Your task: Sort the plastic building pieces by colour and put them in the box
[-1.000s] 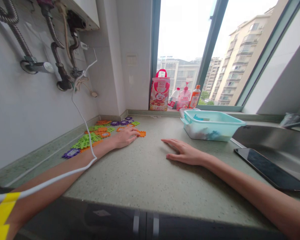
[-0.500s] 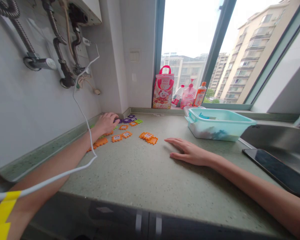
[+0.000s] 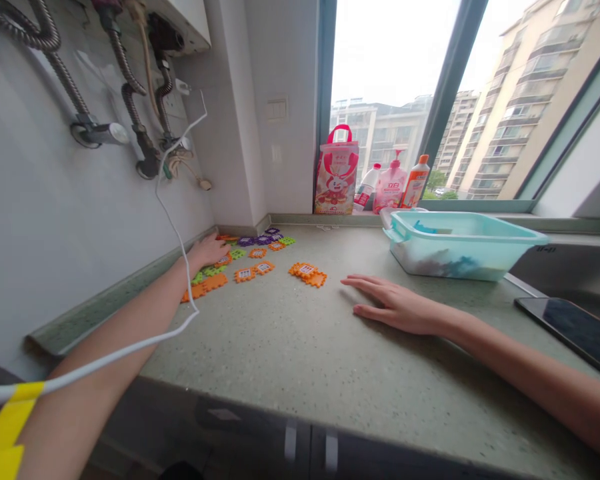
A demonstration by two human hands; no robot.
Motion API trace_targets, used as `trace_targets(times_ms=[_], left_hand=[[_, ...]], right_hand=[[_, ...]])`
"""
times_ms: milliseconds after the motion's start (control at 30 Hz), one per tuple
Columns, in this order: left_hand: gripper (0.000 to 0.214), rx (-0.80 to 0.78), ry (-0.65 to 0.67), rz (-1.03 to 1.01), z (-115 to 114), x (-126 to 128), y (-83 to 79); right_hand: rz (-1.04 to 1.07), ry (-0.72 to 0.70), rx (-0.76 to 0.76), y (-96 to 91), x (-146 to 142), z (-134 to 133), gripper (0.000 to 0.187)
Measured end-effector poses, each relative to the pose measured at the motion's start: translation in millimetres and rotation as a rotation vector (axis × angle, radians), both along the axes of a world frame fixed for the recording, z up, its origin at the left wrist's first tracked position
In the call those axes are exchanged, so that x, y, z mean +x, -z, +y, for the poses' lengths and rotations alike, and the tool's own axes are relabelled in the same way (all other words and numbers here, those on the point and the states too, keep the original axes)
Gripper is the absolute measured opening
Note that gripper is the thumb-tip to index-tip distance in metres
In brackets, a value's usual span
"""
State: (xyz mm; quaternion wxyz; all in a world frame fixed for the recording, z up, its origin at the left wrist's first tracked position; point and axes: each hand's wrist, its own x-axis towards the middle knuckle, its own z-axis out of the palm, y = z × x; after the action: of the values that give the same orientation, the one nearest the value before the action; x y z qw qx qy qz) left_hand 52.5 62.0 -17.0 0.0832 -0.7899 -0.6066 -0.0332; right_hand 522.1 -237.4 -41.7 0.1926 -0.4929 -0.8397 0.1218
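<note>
Several orange, purple and green puzzle tiles (image 3: 253,256) lie scattered on the grey-green countertop (image 3: 300,347) near the left wall. My left hand (image 3: 207,251) rests on the tiles by the wall, fingers curled over an orange piece; what it grips is hidden. A joined pair of orange tiles (image 3: 308,273) lies apart toward the middle. My right hand (image 3: 395,307) lies flat and open on the counter, just right of that pair, touching nothing else.
A turquoise plastic bin (image 3: 460,245) stands at the back right. A dark phone (image 3: 573,333) lies by the sink edge. A pink gift bag (image 3: 337,175) and bottles (image 3: 403,185) sit on the window sill. A white cable (image 3: 175,220) hangs over my left arm; pipes run along the wall.
My left hand left the orange pair mid-counter and moved back to the tiles by the wall, then slid a little nearer along it. My right hand stayed flat.
</note>
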Motion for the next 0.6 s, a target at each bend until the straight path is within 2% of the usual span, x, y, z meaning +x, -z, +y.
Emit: trace_targets(times_ms=[67, 167, 400, 600], left_hand=[[0.061, 0.002, -0.036, 0.015, 1.4, 2.9, -0.6], [0.059, 0.032, -0.013, 0.031, 1.0, 8.1, -0.7], [0.071, 0.019, -0.08, -0.023, -3.5, 8.6, 0.0], [0.079, 0.19, -0.118, -0.029, -14.2, 10.6, -1.5]], right_hand=[[-0.011, 0.003, -0.015, -1.6, -0.7, -0.6, 0.068], [-0.024, 0.003, -0.026, -3.7, -1.6, -1.5, 0.068], [0.001, 0.02, -0.028, -2.7, -1.4, -2.0, 0.067], [-0.04, 0.015, -0.049, -5.7, -2.0, -4.0, 0.07]])
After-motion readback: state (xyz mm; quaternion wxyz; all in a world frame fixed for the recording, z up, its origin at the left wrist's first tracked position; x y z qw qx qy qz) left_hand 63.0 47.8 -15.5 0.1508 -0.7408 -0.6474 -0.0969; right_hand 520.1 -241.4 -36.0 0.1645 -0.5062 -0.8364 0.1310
